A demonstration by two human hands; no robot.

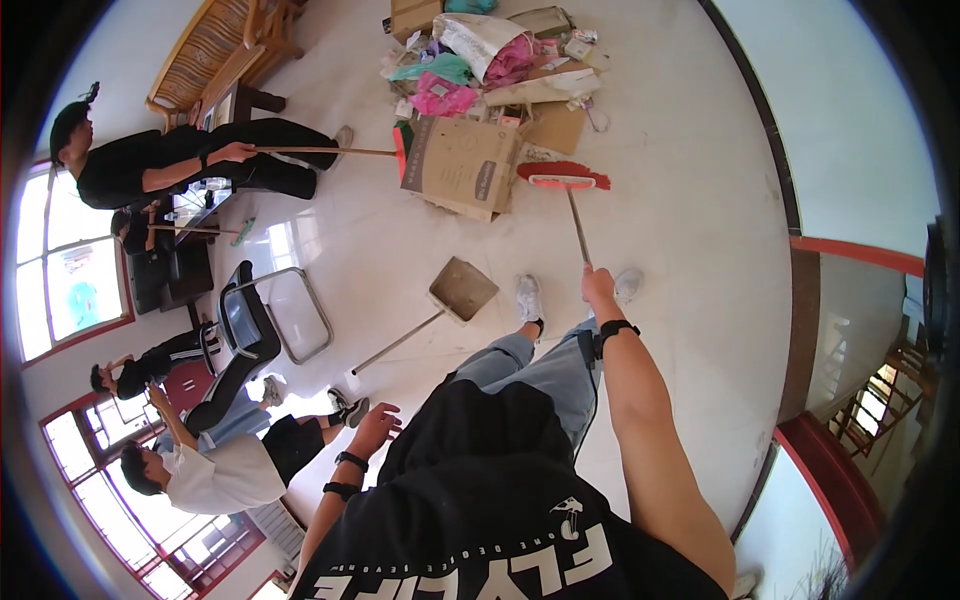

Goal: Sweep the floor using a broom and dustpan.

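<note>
My right hand [598, 286] is wrapped round the wooden handle of a broom [565, 181]. The broom's red bristles rest on the floor, just right of a flattish cardboard box [462, 165]. By my left side, my left hand [376, 430] hangs with its fingers loosely apart and nothing in them. A long-handled dustpan [463, 290] lies on the tiles ahead of my feet, its handle slanting toward the lower left. Beyond the box is a heap of rubbish [500, 75]: cardboard, pink and green plastic bags and a silvery sack.
At the left, a person in black [130, 170] holds another broom against the box. A person in a white shirt [225, 470] stands near my left arm. A black chair with a metal frame [250, 325] stands left of the dustpan; a wooden bench [205, 60] is at far left.
</note>
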